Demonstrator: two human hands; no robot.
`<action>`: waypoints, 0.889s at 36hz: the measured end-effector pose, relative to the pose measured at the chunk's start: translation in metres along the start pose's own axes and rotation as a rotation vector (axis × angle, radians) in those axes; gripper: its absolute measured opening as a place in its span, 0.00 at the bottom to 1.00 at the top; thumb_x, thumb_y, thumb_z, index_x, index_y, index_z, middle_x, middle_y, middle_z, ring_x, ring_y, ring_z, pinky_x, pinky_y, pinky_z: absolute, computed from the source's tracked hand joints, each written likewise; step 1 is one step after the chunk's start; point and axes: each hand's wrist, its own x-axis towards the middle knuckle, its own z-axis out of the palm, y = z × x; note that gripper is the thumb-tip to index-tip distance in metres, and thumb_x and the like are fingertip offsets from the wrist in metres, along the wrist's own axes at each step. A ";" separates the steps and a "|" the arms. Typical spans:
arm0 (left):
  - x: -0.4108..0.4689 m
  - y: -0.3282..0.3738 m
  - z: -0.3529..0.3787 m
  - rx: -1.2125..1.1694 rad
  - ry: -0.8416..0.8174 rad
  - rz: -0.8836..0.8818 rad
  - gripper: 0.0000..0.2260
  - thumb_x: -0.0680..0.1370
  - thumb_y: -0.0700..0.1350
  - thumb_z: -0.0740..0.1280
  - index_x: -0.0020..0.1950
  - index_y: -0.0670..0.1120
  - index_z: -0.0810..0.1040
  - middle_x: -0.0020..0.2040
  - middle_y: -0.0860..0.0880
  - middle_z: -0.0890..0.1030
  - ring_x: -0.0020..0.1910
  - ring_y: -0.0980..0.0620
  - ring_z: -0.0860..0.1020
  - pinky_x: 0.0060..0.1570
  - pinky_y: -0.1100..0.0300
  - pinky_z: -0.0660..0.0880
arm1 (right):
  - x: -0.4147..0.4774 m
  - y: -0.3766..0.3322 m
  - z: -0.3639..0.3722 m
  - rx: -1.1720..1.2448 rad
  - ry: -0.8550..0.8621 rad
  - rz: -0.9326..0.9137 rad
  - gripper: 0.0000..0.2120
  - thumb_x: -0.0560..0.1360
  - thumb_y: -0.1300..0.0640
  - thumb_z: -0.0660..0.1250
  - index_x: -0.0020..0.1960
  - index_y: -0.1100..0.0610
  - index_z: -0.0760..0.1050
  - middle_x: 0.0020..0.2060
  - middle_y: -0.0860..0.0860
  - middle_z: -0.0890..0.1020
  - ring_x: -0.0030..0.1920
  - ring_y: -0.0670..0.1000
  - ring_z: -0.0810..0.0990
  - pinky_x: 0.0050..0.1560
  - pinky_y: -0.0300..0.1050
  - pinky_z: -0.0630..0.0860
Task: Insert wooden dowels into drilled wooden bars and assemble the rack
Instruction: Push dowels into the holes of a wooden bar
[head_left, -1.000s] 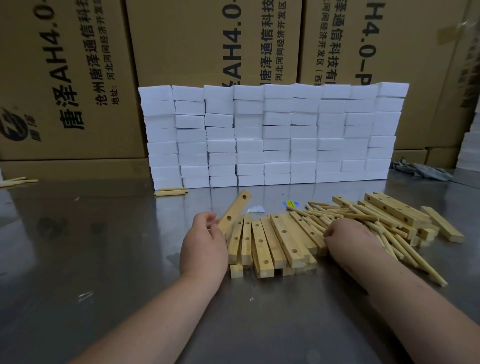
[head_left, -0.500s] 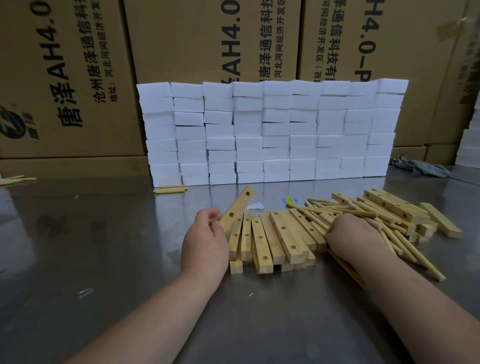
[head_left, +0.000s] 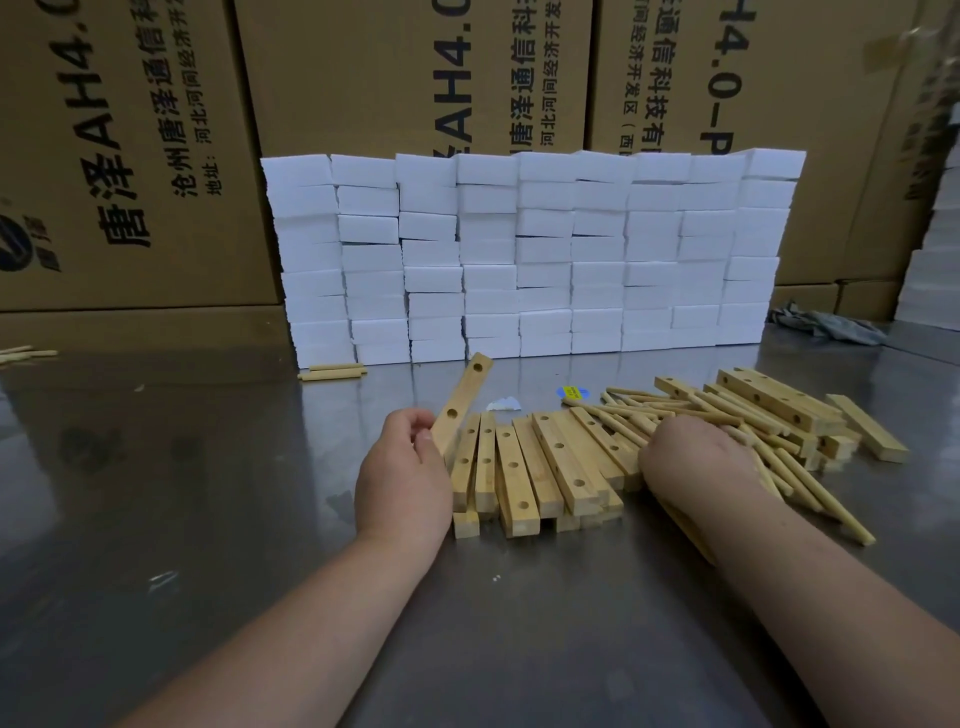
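Pinching a drilled bar (head_left: 464, 402) by its near end, the left hand (head_left: 402, 480) is holding it tilted beside the flat bars (head_left: 558, 462). The right hand (head_left: 691, 460) is resting on dowels (head_left: 623, 410), its grip hidden, on the table (head_left: 208, 519).

Pale yellow wood is seen in the bars (head_left: 566, 462) and dowels (head_left: 841, 512). The blocks (head_left: 540, 249) are white. The cartons (head_left: 363, 78) are brown, printed in black. The table (head_left: 208, 493) and rag (head_left: 826, 325) are grey; the sticker (head_left: 571, 391) is yellow and blue.
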 end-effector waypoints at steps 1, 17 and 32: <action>0.000 0.000 -0.001 -0.004 -0.003 -0.001 0.07 0.81 0.44 0.55 0.51 0.55 0.70 0.41 0.58 0.75 0.39 0.51 0.76 0.40 0.51 0.78 | 0.001 0.001 -0.001 0.008 -0.011 -0.012 0.06 0.74 0.57 0.60 0.44 0.54 0.75 0.38 0.51 0.78 0.39 0.51 0.75 0.42 0.45 0.72; 0.001 -0.001 0.002 -0.011 -0.033 0.009 0.07 0.81 0.44 0.56 0.52 0.55 0.71 0.42 0.60 0.74 0.40 0.57 0.75 0.33 0.62 0.69 | 0.006 0.002 0.004 0.068 -0.071 -0.056 0.12 0.74 0.49 0.63 0.37 0.55 0.70 0.33 0.51 0.74 0.35 0.50 0.74 0.32 0.42 0.69; 0.007 0.041 -0.017 -0.493 0.047 -0.373 0.07 0.81 0.42 0.56 0.54 0.52 0.72 0.41 0.49 0.80 0.25 0.62 0.78 0.22 0.67 0.72 | -0.033 -0.021 -0.016 0.666 0.487 -0.386 0.07 0.77 0.48 0.59 0.47 0.46 0.76 0.28 0.43 0.75 0.30 0.43 0.71 0.28 0.40 0.63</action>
